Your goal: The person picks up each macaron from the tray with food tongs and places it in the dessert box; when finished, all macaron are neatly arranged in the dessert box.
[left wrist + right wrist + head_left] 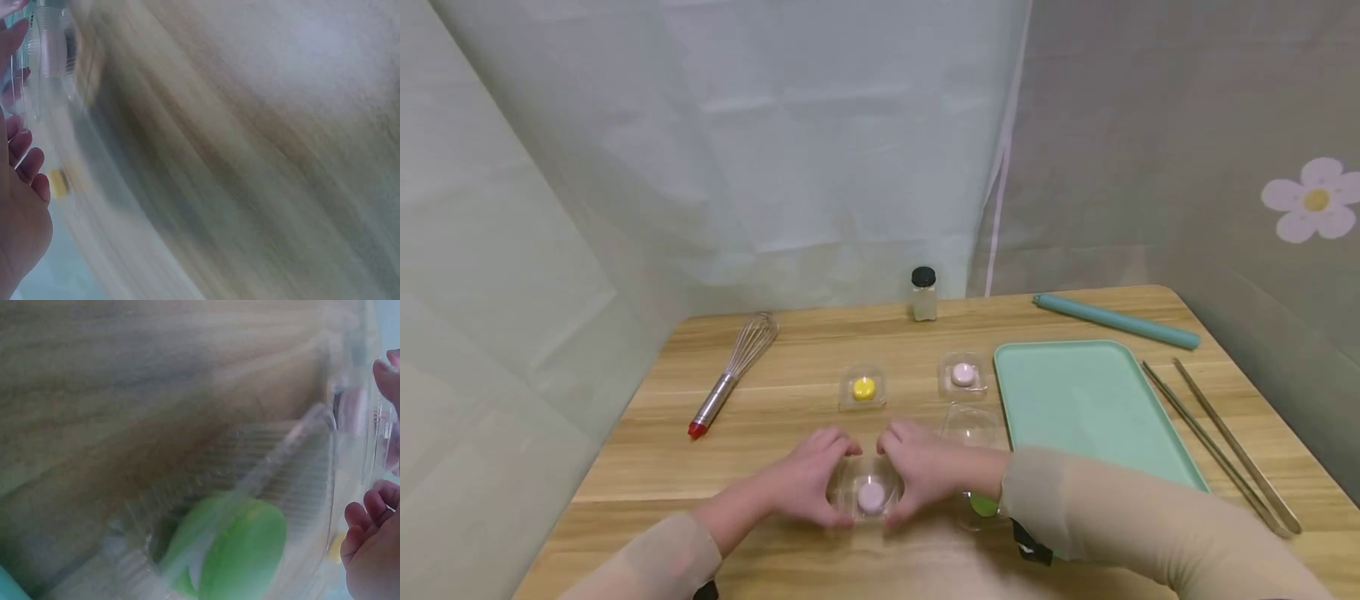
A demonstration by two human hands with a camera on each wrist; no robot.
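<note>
A small clear plastic box [867, 472] with a pink macaron [872, 498] inside sits on the table between both hands. My left hand [811, 479] curves round its left side, thumb at the near corner and fingers at the far one. On the opposite side my right hand [922, 468] holds it the same way. Beside the right wrist lies an unfolded clear box [972, 425] with a green macaron [244, 550], partly hidden by the forearm in the head view. Both wrist views show the held box only at their edges, so the exact finger contact is hard to see.
Beyond the hands stand two more clear boxes, with a yellow macaron [864, 388] and a pink macaron [963, 374]. A whisk [733, 375] lies left. To the right are a mint tray [1075, 392], metal tongs [1225, 450] and a teal rod [1116, 320]. A black-capped jar [924, 296] stands at the back.
</note>
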